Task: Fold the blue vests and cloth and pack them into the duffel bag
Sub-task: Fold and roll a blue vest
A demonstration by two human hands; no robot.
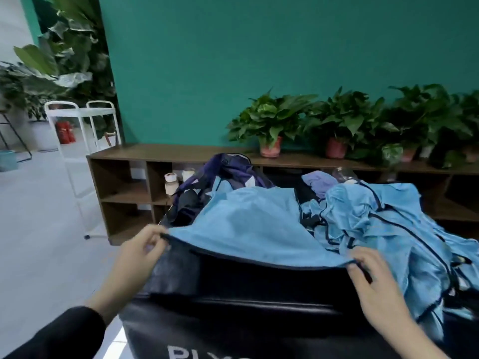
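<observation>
L hand (141,251) & R hand (368,274) each pinch the blue vest (248,229) near hem, stretched over what looks like a dark bag (233,325).

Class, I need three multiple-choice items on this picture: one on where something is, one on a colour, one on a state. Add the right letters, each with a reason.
1. Where does the heap of unfolded blue vests lie?
A. right of the spread vest
B. on the floor
C. on the white cart

2. What colour is the trim of the spread vest?
A. red
B. dark
C. yellow

3. How do the hands hold the spread vest?
A. only the left hand
B. neither hand
C. both, the right hand too, pinching its near edge

Key: 1 A, the heap sits at the right; 2 B, a dark edge runs between the hands; 3 C, fingers of each hand pinch a corner.
</observation>
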